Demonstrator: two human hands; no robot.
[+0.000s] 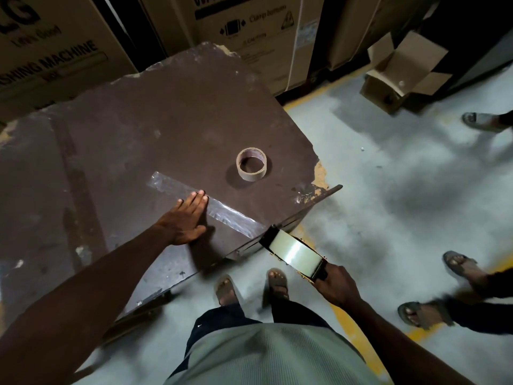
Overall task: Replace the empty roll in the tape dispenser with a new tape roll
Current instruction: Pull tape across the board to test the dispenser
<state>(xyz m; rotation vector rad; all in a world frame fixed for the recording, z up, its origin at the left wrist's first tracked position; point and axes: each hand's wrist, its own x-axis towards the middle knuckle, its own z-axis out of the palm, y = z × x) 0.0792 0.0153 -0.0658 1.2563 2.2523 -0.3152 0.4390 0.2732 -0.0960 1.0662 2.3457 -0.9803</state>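
Note:
An empty cardboard tape core (pixel 251 163) stands on the dark brown table (pixel 144 129), right of centre. A strip of clear tape (pixel 222 211) lies stuck on the tabletop and runs to the table's near right edge. My left hand (pixel 185 218) presses flat on that strip, fingers together. My right hand (pixel 336 286) grips the handle of the tape dispenser (pixel 294 252), which holds a full clear tape roll. The dispenser's front end sits at the table edge, where the strip ends.
Large cardboard appliance boxes (pixel 249 31) stand behind the table. An open small carton (pixel 399 76) lies on the grey floor at the upper right. Other people's sandalled feet (pixel 460 268) stand to the right. My own feet (pixel 249 284) are at the table's front.

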